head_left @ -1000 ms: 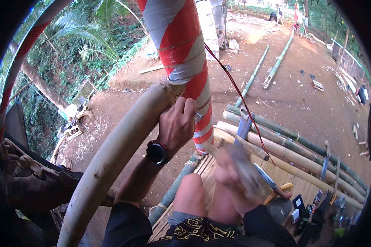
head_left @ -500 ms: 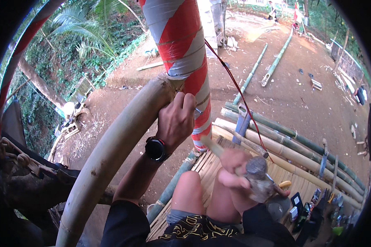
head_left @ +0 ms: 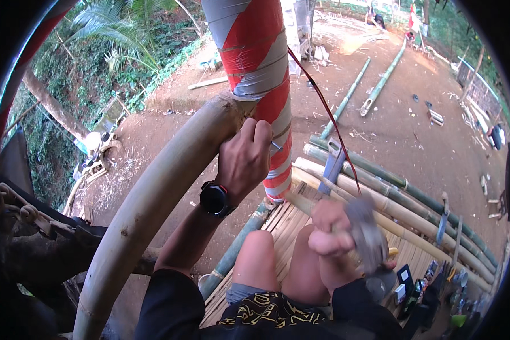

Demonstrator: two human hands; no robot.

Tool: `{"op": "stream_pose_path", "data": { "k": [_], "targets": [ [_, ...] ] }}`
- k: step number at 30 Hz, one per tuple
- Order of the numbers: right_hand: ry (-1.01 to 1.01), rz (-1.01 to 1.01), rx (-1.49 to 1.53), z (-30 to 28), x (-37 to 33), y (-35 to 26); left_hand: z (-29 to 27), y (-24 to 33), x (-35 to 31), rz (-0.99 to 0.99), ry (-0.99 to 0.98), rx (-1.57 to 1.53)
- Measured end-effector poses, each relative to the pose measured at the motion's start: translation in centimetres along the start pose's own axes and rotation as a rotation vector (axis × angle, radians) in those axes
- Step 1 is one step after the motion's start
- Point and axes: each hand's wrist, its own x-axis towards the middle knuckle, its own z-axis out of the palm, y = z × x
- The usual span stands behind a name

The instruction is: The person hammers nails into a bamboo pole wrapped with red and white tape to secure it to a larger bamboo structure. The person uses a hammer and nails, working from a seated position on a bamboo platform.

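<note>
My left hand [head_left: 245, 157], with a watch on its wrist, is closed in a pinch where a thick curved bamboo pole [head_left: 153, 198] meets an upright post [head_left: 260, 62] wrapped in red and grey. A thin metal nail [head_left: 276, 145] sticks out to the right of its fingers; its other end is hidden by the hand. Lower and to the right, above my thigh, my right hand [head_left: 330, 226] grips a hammer by its pale wooden handle [head_left: 299, 202]. The heavy grey hammer head [head_left: 369, 235] is smeared by motion.
I sit on a bamboo slat platform [head_left: 289, 226]. A saw [head_left: 333, 167] leans on long bamboo poles [head_left: 391, 207] along its far edge. A dark red cable [head_left: 324, 105] hangs past the post. Small tools and boxes [head_left: 405, 277] lie at right. Bare ground slopes beyond.
My right hand stays over my thigh while the hammer head tilts and swings slightly up and right, now more blurred. My left hand keeps its pinch at the joint; the view has shifted a little.
</note>
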Motion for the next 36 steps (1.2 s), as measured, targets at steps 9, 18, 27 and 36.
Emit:
{"op": "stream_pose_path", "data": {
  "k": [9,18,27,36],
  "targets": [
    [-0.194,-0.153,0.054,0.0,2.5,-5.5,0.2,0.1,-0.3,-0.019,0.027,-0.018],
    [-0.239,-0.273,-0.155,3.7,6.6,-5.3,0.1,-0.2,-0.4,-0.045,-0.001,-0.024],
    [-0.225,-0.15,-0.456,4.5,6.0,-5.7,-0.1,-0.4,-0.4,-0.05,-0.009,-0.018],
    [0.01,-0.521,-0.574,4.2,5.8,-3.2,0.0,0.0,0.2,-0.081,0.019,-0.011]
  ]
}}
